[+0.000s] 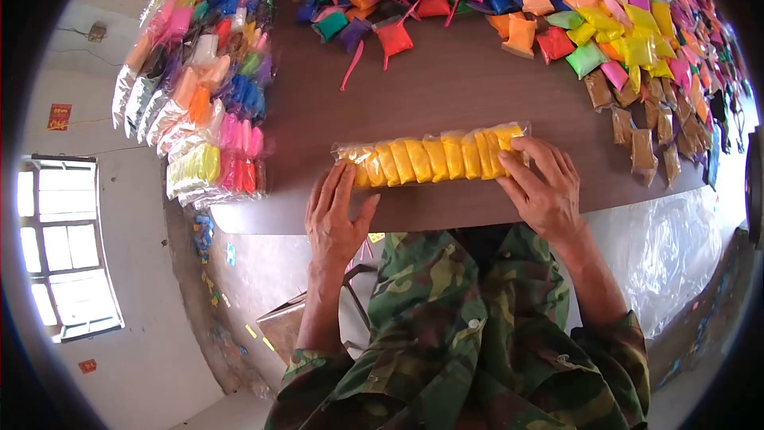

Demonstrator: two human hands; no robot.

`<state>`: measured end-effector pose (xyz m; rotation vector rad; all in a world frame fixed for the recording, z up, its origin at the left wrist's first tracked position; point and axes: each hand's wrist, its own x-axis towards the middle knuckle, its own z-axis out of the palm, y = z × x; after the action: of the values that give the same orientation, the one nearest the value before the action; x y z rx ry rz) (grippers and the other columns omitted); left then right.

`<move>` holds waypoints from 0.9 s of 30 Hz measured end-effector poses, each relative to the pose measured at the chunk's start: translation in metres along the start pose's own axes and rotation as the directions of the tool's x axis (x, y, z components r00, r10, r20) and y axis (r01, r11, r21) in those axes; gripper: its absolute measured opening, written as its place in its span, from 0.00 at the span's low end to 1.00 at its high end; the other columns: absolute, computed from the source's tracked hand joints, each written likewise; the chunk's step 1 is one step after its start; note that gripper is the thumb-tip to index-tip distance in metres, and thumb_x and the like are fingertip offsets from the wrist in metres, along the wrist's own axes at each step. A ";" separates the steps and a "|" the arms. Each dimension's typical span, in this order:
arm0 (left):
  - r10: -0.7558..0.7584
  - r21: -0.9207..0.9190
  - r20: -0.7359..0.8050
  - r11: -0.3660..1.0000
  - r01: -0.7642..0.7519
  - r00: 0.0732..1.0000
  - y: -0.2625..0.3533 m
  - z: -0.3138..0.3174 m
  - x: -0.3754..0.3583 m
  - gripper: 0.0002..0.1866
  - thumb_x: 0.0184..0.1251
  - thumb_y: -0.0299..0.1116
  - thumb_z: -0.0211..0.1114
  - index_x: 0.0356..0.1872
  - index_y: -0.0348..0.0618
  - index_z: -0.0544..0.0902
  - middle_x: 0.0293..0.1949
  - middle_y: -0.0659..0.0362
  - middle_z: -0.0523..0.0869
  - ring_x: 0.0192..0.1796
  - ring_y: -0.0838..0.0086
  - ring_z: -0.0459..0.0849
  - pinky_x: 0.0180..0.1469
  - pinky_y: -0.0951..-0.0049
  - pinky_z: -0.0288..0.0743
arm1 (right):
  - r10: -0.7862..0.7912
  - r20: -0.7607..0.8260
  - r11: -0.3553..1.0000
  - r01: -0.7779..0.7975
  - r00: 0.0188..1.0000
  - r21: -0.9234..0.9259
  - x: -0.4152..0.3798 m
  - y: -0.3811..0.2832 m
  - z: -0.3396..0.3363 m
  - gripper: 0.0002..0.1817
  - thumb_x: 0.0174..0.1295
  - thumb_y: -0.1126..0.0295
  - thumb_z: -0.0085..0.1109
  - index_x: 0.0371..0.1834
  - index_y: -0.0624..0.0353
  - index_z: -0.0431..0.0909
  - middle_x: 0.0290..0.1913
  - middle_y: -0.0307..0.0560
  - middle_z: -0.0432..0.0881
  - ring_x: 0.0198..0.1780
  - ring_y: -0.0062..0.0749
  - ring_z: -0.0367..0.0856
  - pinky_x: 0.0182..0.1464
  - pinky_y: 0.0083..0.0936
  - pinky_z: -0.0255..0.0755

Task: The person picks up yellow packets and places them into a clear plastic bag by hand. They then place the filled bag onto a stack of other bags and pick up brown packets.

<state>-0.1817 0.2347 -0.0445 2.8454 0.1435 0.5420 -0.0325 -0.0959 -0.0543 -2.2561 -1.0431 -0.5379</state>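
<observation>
A long clear bag (430,158) packed with a row of several yellow packets lies across the brown table near its front edge. At the bag's left end, my left hand (336,211) touches the plastic with its fingertips, the thumb held apart below. My right hand (545,187) rests on the bag's right end, fingers spread over the corner and the lower edge. Both hands lie on the bag without wrapping round it.
Filled clear bags of coloured packets (211,95) are stacked along the table's left side. Loose coloured packets (589,16) heap across the back and right, with brown ones (643,151) at the right edge. A pink strip (352,66) lies on the table (446,95).
</observation>
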 end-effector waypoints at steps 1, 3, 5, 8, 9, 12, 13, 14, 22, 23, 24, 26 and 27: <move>0.005 0.001 0.002 1.000 -0.005 1.000 0.002 -0.003 0.003 0.29 0.69 0.35 0.80 0.70 0.38 0.85 0.71 0.47 0.86 0.73 0.48 0.83 0.74 0.52 0.79 | 0.007 0.014 1.000 -0.007 1.000 0.001 0.000 -0.001 0.000 0.26 0.52 0.73 0.85 0.57 0.54 0.90 0.62 0.43 0.83 0.59 0.44 0.88 0.58 0.41 0.82; -0.017 -0.018 0.005 1.000 0.017 1.000 -0.001 -0.005 0.004 0.29 0.68 0.32 0.81 0.69 0.38 0.85 0.71 0.47 0.86 0.73 0.48 0.83 0.74 0.53 0.79 | 0.006 0.008 1.000 -0.006 1.000 -0.005 -0.001 0.000 0.001 0.27 0.51 0.73 0.85 0.57 0.54 0.90 0.63 0.44 0.83 0.60 0.45 0.88 0.60 0.42 0.82; -0.069 -0.065 0.020 0.995 0.070 0.997 -0.007 0.000 0.002 0.30 0.66 0.30 0.82 0.69 0.39 0.85 0.71 0.48 0.85 0.73 0.49 0.83 0.74 0.53 0.79 | 0.005 0.004 1.000 -0.005 1.000 -0.008 -0.001 0.000 0.001 0.27 0.51 0.73 0.85 0.57 0.54 0.90 0.64 0.45 0.82 0.61 0.46 0.87 0.61 0.42 0.82; -0.089 -0.087 -0.012 0.992 0.088 0.996 -0.009 0.005 -0.001 0.31 0.64 0.26 0.82 0.69 0.40 0.85 0.72 0.48 0.84 0.73 0.49 0.84 0.74 0.54 0.80 | 0.015 0.010 1.000 -0.015 1.000 0.002 -0.001 0.000 0.000 0.27 0.52 0.73 0.85 0.58 0.54 0.90 0.65 0.45 0.82 0.62 0.47 0.87 0.63 0.43 0.83; -0.094 -0.092 -0.011 0.992 0.092 0.996 -0.009 0.005 -0.001 0.30 0.63 0.25 0.82 0.69 0.40 0.85 0.72 0.48 0.85 0.72 0.49 0.84 0.74 0.54 0.80 | 0.025 0.011 1.000 -0.025 1.000 0.010 -0.002 0.000 0.001 0.26 0.52 0.73 0.85 0.58 0.54 0.90 0.65 0.46 0.83 0.62 0.47 0.87 0.63 0.43 0.83; -0.089 -0.097 -0.024 0.992 0.086 0.996 -0.011 0.006 -0.002 0.29 0.63 0.23 0.82 0.67 0.41 0.86 0.70 0.49 0.86 0.71 0.50 0.85 0.73 0.54 0.80 | 0.056 0.011 0.998 -0.057 0.998 0.036 -0.007 -0.001 0.005 0.26 0.53 0.74 0.85 0.58 0.54 0.90 0.65 0.46 0.83 0.61 0.46 0.88 0.62 0.43 0.84; -0.074 -0.096 -0.038 0.993 0.070 0.997 -0.014 0.009 -0.004 0.29 0.63 0.23 0.82 0.67 0.41 0.87 0.69 0.49 0.87 0.71 0.50 0.85 0.73 0.54 0.81 | 0.068 0.010 0.997 -0.069 0.998 0.043 -0.009 0.000 0.006 0.26 0.53 0.74 0.84 0.58 0.54 0.89 0.65 0.46 0.83 0.61 0.46 0.88 0.62 0.43 0.84; -0.057 -0.096 -0.052 0.994 0.052 0.997 -0.015 0.010 -0.004 0.28 0.63 0.22 0.81 0.66 0.41 0.87 0.68 0.50 0.88 0.70 0.50 0.85 0.72 0.54 0.81 | 0.070 0.006 0.996 -0.071 0.998 0.054 -0.009 0.000 0.006 0.26 0.54 0.74 0.85 0.58 0.55 0.90 0.64 0.46 0.84 0.61 0.46 0.88 0.62 0.43 0.85; -0.059 -0.278 -0.063 0.960 0.039 0.996 -0.003 -0.031 0.008 0.18 0.67 0.25 0.80 0.56 0.37 0.90 0.60 0.49 0.92 0.63 0.54 0.90 0.67 0.56 0.83 | 0.195 0.118 0.928 -0.222 0.974 0.298 0.020 0.002 -0.034 0.20 0.60 0.71 0.82 0.55 0.64 0.91 0.51 0.50 0.93 0.51 0.43 0.93 0.56 0.36 0.86; -0.107 -0.369 -0.033 0.925 0.087 0.994 -0.001 -0.038 0.010 0.16 0.68 0.26 0.79 0.56 0.37 0.90 0.58 0.49 0.92 0.62 0.54 0.90 0.66 0.58 0.83 | 0.263 0.183 0.879 -0.314 0.947 0.360 0.026 0.003 -0.041 0.19 0.62 0.70 0.81 0.54 0.65 0.90 0.49 0.51 0.93 0.50 0.39 0.93 0.55 0.34 0.85; -0.152 -0.386 -0.019 0.913 0.133 0.988 0.003 -0.044 0.013 0.12 0.75 0.30 0.76 0.54 0.35 0.90 0.49 0.49 0.95 0.54 0.60 0.94 0.60 0.65 0.85 | 0.325 0.251 0.816 -0.404 0.912 0.413 0.030 0.003 -0.047 0.17 0.65 0.69 0.80 0.54 0.65 0.90 0.47 0.51 0.94 0.49 0.36 0.93 0.54 0.33 0.85; -0.260 -0.443 0.041 0.860 0.251 0.965 0.001 -0.044 0.018 0.12 0.79 0.31 0.74 0.54 0.34 0.90 0.44 0.52 0.94 0.47 0.67 0.94 0.53 0.68 0.85 | 0.421 0.331 0.700 -0.534 0.845 0.474 0.035 0.006 -0.045 0.17 0.74 0.63 0.76 0.54 0.67 0.89 0.41 0.48 0.94 0.45 0.21 0.89 0.48 0.26 0.82; -0.311 -0.469 0.074 0.828 0.308 0.947 0.000 -0.043 0.022 0.12 0.80 0.32 0.73 0.53 0.34 0.90 0.41 0.53 0.94 0.44 0.71 0.93 0.50 0.70 0.85 | 0.464 0.399 0.634 -0.611 0.791 0.474 0.039 0.008 -0.044 0.18 0.74 0.62 0.76 0.54 0.68 0.89 0.40 0.46 0.93 0.44 0.19 0.88 0.46 0.25 0.82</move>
<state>-0.1776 0.2472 0.0019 2.2768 0.4072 0.4405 -0.0071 -0.1078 -0.0016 -1.9325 -0.4613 0.3070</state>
